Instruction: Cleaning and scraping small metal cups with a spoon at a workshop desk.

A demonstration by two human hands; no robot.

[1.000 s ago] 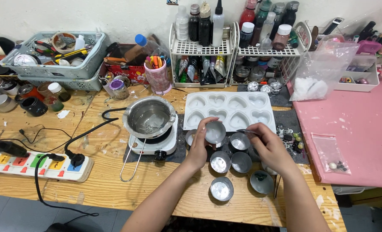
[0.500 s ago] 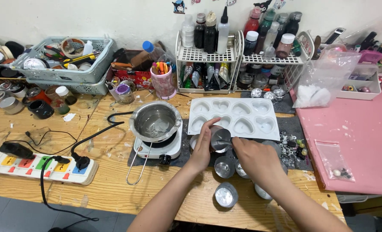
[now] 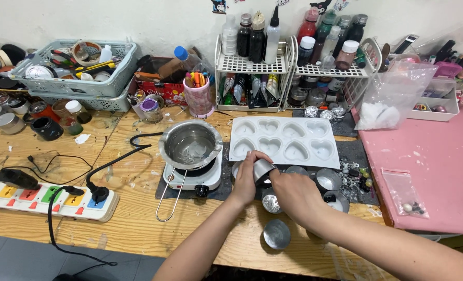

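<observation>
Left hand (image 3: 245,179): grips small metal tin (image 3: 263,169), tilted, centre frame below white heart mould (image 3: 283,140)
Right hand (image 3: 294,195): steadies same tin; fingers hidden, closure unclear
Nearby: melting pot (image 3: 190,145) on hotplate (image 3: 192,177), centre-left

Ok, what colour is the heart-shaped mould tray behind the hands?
White. The mould tray shows plainly in the head view, lying flat beside the metal pot.

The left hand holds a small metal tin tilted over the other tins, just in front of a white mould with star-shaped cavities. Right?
Not quite: the white mould has heart-shaped cavities, as the head view shows. The left hand does hold the small metal tin tilted over the others.
</observation>
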